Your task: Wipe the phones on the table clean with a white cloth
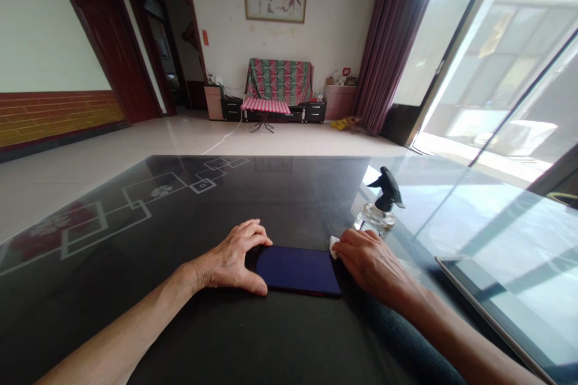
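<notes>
A flat, dark blue smartphone lies lengthwise on the dark tabletop. My left hand holds its left end, with the thumb at the near edge and the fingers at the far edge. A small white tissue is pinched in my right hand, touching or just beside the phone's far right corner. Part of the tissue is hidden under the fingers. Right behind my right hand stands a clear spray bottle with a black trigger head, its lower part partly covered by the hand.
The glossy black table has white squares and flowers on its left side. At the right, a pale panel with a metal edge lies near my forearm. Across the room are a small striped folding table, low cabinets and a curtain.
</notes>
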Tool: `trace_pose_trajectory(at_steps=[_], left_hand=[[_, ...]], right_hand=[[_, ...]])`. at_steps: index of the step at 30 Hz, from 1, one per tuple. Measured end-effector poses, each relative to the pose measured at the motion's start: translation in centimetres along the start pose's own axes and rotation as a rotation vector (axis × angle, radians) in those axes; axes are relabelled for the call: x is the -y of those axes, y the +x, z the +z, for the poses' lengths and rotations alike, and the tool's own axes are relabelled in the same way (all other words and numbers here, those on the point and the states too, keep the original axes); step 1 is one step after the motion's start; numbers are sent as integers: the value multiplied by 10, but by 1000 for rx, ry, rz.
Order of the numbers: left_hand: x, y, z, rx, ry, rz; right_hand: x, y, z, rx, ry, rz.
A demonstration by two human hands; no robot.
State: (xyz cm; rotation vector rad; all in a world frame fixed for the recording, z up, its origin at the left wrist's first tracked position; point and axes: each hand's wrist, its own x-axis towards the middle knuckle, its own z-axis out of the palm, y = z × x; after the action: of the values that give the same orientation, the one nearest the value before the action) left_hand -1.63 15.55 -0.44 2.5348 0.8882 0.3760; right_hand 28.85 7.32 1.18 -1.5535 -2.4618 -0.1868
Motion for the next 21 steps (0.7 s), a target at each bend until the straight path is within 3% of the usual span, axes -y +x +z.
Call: trace_pose_trajectory(at_steps=[15,21], left_hand=[[-8,-1,6,-102,73,1],[-8,-1,7,-111,72,-5]], right_hand=[[-1,15,5,6,-63,-30],[6,7,-4,57,-42,-61]])
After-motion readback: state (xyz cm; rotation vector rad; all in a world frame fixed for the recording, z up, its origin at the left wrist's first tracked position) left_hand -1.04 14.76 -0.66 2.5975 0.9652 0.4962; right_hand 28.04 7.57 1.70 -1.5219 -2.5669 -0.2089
